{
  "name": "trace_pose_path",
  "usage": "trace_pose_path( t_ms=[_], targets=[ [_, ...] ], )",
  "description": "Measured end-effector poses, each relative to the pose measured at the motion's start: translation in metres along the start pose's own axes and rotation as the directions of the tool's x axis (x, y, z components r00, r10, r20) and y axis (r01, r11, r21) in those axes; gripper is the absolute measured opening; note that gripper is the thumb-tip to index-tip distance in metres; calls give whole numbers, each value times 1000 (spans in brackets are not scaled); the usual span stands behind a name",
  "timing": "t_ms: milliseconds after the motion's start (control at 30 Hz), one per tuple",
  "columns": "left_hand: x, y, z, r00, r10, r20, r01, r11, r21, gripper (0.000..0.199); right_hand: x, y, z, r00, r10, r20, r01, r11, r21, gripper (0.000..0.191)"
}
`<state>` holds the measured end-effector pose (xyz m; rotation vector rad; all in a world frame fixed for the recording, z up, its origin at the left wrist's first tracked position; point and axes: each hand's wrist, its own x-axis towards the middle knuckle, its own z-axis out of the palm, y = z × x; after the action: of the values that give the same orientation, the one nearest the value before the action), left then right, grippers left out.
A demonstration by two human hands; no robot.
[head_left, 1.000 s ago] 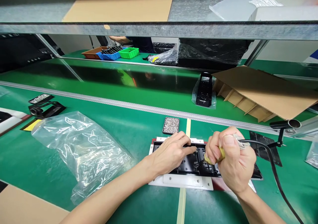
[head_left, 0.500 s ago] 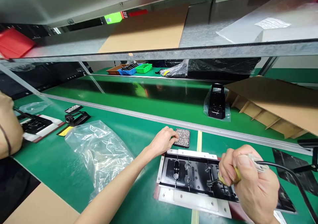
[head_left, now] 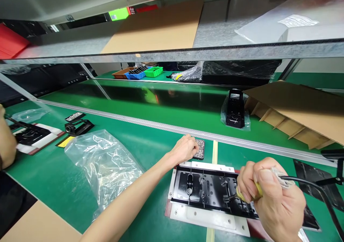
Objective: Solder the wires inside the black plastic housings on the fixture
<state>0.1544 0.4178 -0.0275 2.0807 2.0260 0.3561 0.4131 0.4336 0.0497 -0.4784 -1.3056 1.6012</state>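
My left hand (head_left: 186,149) is at the small dark tray of screws (head_left: 200,149), its fingers bent and pressed together over the tray's left part. Whatever they pinch is too small to see. My right hand (head_left: 274,195) wraps round the yellow handle of a corded electric screwdriver (head_left: 257,192), whose shaft points left over a black plastic panel (head_left: 212,192). The panel lies flat in a white fixture (head_left: 204,215) and has moulded ribs and posts. My right hand covers the panel's right part.
A crumpled clear plastic bag (head_left: 107,163) lies left of my left forearm. A co-worker's arm (head_left: 6,141) is at the far left beside another fixture (head_left: 34,138). A metal rail (head_left: 161,122) crosses behind the tray. Cardboard dividers (head_left: 285,116) stand back right, under a low shelf edge (head_left: 166,56).
My left hand has moved right, further over the screw tray, covering more of it. My right hand keeps its grip on the screwdriver at nearly the same spot. The view has shifted slightly.
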Motion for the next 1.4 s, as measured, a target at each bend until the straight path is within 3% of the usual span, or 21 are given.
trace_pose_path(
  t_ms=[200, 567, 700, 833, 1033, 1233, 1400],
  targets=[
    [2, 3, -7, 1000, 1, -4, -2, 999, -38, 19, 3, 0, 2, 1000, -9, 5, 9, 1000, 11, 27],
    [-29, 17, -41, 961, -272, -43, 240, 906, -350, 11, 6, -5, 9, 1000, -26, 4, 26, 1000, -2, 23],
    [-37, 4, -33, 957, -279, -76, 240, 914, -327, 16, 3, 2, 7, 1000, -9, 12, 10, 1000, -17, 26],
    [-30, -6, -17, 978, -202, -58, 179, 944, -278, 16, 1, 10, 3, 999, -20, 27, 21, 1000, -12, 26],
    [-11, 0, -5, 993, -116, -14, 111, 977, -184, 17, 1, 11, 3, 999, -30, 26, 30, 1000, -6, 24],
    [0, 9, -3, 989, -149, 15, 150, 985, -84, 24, -1, 10, 3, 1000, -17, 27, 17, 1000, -14, 24],
    [-1, 19, -18, 980, -198, 11, 199, 976, -91, 21, -1, 8, 4, 999, -22, 24, 23, 999, -41, 27]
  ],
)
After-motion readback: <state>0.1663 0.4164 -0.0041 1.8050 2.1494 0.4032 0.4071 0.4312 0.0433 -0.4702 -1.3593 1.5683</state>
